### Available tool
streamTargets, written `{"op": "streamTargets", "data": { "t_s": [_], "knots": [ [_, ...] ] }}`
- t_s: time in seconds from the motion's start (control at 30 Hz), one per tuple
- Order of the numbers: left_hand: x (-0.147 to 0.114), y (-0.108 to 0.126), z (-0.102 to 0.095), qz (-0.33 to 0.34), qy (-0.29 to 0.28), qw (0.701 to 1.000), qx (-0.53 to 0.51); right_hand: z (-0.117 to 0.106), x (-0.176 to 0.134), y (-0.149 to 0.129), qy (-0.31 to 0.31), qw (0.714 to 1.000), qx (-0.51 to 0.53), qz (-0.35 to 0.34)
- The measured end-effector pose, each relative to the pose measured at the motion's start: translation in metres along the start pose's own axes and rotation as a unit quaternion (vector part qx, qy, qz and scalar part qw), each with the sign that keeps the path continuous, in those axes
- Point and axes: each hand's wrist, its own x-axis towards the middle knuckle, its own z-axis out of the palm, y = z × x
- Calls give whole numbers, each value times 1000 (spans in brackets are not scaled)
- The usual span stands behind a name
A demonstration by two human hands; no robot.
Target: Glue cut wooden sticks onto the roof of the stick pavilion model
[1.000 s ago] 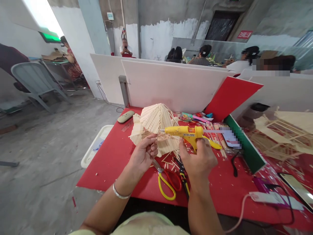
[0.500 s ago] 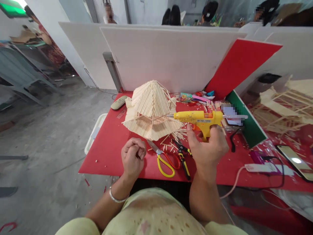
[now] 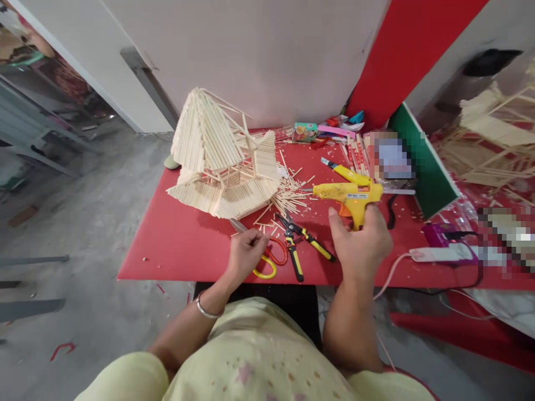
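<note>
My right hand (image 3: 361, 242) grips a yellow hot glue gun (image 3: 345, 195), its nozzle pointing left over the red table. My left hand (image 3: 246, 253) is closed in a pinch above the scissors (image 3: 278, 253), which have one red and one yellow handle; whatever is between the fingertips is too small to make out. Beyond it stands a model pavilion (image 3: 209, 139) of thin wooden sticks, with a pointed roof partly covered and bare rafters on its right side. Wire cutters (image 3: 298, 242) with black and yellow handles lie open between my hands. Loose sticks (image 3: 290, 195) are scattered beside the model.
A yellow utility knife (image 3: 345, 171) lies behind the glue gun. A green board (image 3: 424, 167) stands at right, with a power strip (image 3: 438, 254) and cables in front. White panels (image 3: 251, 55) rise behind the table. Another stick model (image 3: 493, 128) is at far right.
The model has shifted left and turned, showing its open rafters. My left hand has gone from a loose fist to a pinch over the scissors. The cutters lie wider apart; the view tilts down.
</note>
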Motion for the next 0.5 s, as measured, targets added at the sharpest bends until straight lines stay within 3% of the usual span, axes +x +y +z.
{"op": "streamTargets", "data": {
  "t_s": [0.17,0.37,0.5],
  "knots": [
    [7,-11,14,-35,20,998,48,17,-3,52,-95,994,-33,30],
    [20,-11,24,91,-23,984,149,29,-9,91,-158,982,-88,57],
    [24,-13,33,86,-64,970,218,32,-9,98,-184,976,-96,63]
  ]
}}
